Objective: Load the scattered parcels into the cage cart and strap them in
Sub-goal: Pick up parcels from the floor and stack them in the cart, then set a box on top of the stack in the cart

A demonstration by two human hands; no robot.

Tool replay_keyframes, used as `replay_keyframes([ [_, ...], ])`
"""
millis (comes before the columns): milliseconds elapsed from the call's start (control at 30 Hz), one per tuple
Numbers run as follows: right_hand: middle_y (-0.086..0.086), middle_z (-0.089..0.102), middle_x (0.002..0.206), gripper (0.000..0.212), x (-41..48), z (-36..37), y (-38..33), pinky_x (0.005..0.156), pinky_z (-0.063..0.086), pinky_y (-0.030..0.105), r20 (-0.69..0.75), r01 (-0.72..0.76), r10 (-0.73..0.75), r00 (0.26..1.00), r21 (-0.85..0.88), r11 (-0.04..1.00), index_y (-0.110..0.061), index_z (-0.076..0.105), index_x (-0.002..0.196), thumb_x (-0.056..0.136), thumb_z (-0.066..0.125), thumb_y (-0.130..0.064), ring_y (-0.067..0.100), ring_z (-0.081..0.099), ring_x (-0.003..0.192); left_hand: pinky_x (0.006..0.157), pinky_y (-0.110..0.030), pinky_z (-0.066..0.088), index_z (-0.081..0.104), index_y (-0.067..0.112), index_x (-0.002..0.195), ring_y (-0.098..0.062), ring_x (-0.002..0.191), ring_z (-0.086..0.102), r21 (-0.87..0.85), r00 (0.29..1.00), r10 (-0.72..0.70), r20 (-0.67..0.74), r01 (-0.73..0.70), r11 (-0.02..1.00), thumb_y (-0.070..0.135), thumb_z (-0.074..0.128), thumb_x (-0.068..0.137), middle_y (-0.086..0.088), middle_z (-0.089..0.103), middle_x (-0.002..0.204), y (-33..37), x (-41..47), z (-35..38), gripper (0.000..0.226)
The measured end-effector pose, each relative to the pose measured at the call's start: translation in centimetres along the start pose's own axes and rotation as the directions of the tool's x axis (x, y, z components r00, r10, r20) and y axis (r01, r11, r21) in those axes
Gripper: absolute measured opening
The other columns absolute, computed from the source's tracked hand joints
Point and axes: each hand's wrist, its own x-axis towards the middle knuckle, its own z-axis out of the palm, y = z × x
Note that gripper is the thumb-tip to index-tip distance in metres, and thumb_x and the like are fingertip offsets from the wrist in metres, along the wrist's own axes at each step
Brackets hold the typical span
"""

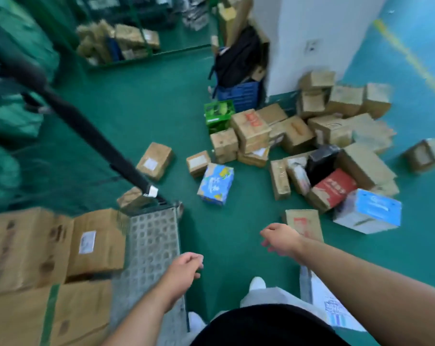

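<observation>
Plenty can go wrong here. The parcels (298, 136) lie in a loose heap on the floor (149, 108), some tilted on others, so pulling one from low down would likely bring its neighbours sliding. Strays sit well apart from the heap: the blue box (216, 184) and a brown box (155, 163) lie between the heap and the cart (151, 236), right in the walking lane. That is a trip risk with arms full. A white parcel (336, 303) lies just beside the feet, same danger. The cart shows big cartons (96, 243) packed close to its edge, and a small parcel set on top may well slide off before any strapping. A black band (86, 121) runs down to the cart's corner. Whether it is the strap I cannot tell, and it could snag an arm.

Now the hands. The left hand (186, 264) hangs by the cart's edge, fingers loosely curled, holding nothing. Whether it touches the cart I cannot tell. The right hand (280, 239), relaxed and empty, hovers near a flat parcel (303, 221), apart from it.
</observation>
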Motion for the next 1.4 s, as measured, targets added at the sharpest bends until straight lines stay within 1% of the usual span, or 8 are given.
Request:
replay_keyframes([
  [233,0.001,0.072,0.100,0.023,3.5,-6.2,2.9,0.081,0.055,0.031,-0.071,-0.107,0.130,0.989,0.260,0.960,-0.015,0.064,0.114,0.102,0.045,-0.021,0.019,0.070,0.093,0.070,-0.027,0.045,0.069,0.016,0.106,-0.017,0.087,0.067,0.148,0.997,0.029,0.070,-0.039,0.988,0.031,0.055,0.104,-0.005,0.073,0.110,9.5,4.5,2.0,0.020],
  [400,0.004,0.073,0.101,0.022,4.5,-7.8,5.3,0.067,0.052,0.027,-0.103,-0.180,0.247,0.964,0.433,0.883,-0.012,0.067,0.112,0.101,0.048,-0.020,0.018,0.064,0.082,0.072,-0.029,0.047,0.070,0.020,0.103,-0.016,0.085,0.069,0.347,0.988,0.014,0.151,-0.066,0.935,0.033,0.056,0.103,0.001,0.074,0.101,14.9,9.9,2.9,0.019],
  [467,0.008,0.074,0.104,0.023,4.6,-8.4,6.1,0.075,0.055,0.030,-0.137,-0.210,0.312,0.940,0.490,0.846,-0.013,0.067,0.111,0.100,0.049,-0.020,0.021,0.066,0.085,0.072,-0.030,0.047,0.071,0.023,0.101,-0.016,0.085,0.069,0.423,0.977,0.033,0.210,-0.122,0.898,0.034,0.057,0.101,0.001,0.074,0.101,17.6,12.8,3.8,0.018],
  [567,0.006,0.074,0.103,0.021,2.9,-8.6,7.3,0.093,0.057,0.038,-0.198,-0.251,0.444,0.874,0.598,0.761,-0.020,0.068,0.103,0.098,0.048,-0.026,0.024,0.070,0.098,0.069,-0.029,0.046,0.070,0.022,0.099,-0.015,0.083,0.065,0.565,0.930,0.025,0.366,-0.244,0.788,0.032,0.057,0.100,0.003,0.073,0.098,22.5,15.9,5.6,0.016],
  [833,-0.001,0.074,0.101,0.023,-2.9,-3.3,8.2,0.093,0.054,0.034,-0.170,-0.222,0.673,0.720,0.862,0.456,-0.021,0.069,0.102,0.098,0.048,-0.030,0.019,0.069,0.095,0.079,-0.037,0.053,0.070,0.020,0.093,-0.019,0.080,0.065,0.701,0.747,-0.010,0.665,-0.620,0.351,0.034,0.060,0.094,-0.007,0.075,0.100,33.1,19.0,15.7,0.017],
  [1133,0.013,0.072,0.110,0.030,-7.9,7.7,12.8,0.071,0.047,0.031,0.004,-0.065,0.828,0.561,0.997,0.039,-0.005,0.064,0.111,0.099,0.044,-0.024,0.018,0.055,0.075,0.077,-0.031,0.048,0.066,0.020,0.104,-0.020,0.098,0.068,0.569,0.557,-0.275,0.784,-0.821,-0.042,0.036,0.051,0.103,0.001,0.071,0.108,27.1,10.2,29.2,0.022],
  [1200,0.010,0.072,0.110,0.029,-9.0,9.9,15.1,0.072,0.047,0.030,0.049,-0.029,0.829,0.557,0.999,-0.039,-0.008,0.065,0.110,0.100,0.045,-0.025,0.018,0.057,0.079,0.079,-0.031,0.049,0.066,0.018,0.106,-0.022,0.100,0.069,0.559,0.555,-0.322,0.767,-0.824,-0.089,0.035,0.052,0.103,-0.001,0.071,0.110,23.8,8.2,31.8,0.022],
  [1400,0.006,0.071,0.112,0.027,-10.7,12.0,24.2,0.074,0.046,0.030,0.050,0.007,0.783,0.621,0.998,-0.070,-0.013,0.066,0.105,0.098,0.043,-0.027,0.018,0.057,0.083,0.094,-0.038,0.052,0.060,0.026,0.101,-0.020,0.100,0.067,0.650,0.658,-0.337,0.673,-0.744,-0.155,0.035,0.051,0.104,-0.001,0.069,0.111,17.6,5.2,37.9,0.013],
])
